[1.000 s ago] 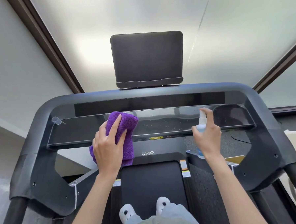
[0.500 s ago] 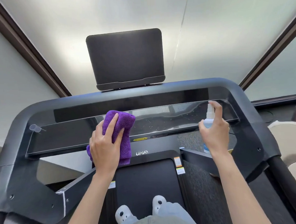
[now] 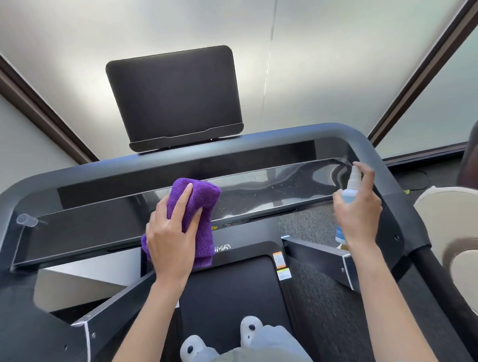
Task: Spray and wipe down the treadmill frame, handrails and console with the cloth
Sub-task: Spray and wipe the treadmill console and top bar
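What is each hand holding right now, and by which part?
The left hand presses the folded purple cloth from on top. The right hand grips the spray bottle around its body, one finger on the nozzle.

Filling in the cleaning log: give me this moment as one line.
left hand: presses cloth on console | right hand: holds spray bottle, finger on nozzle | droplets on console right of cloth
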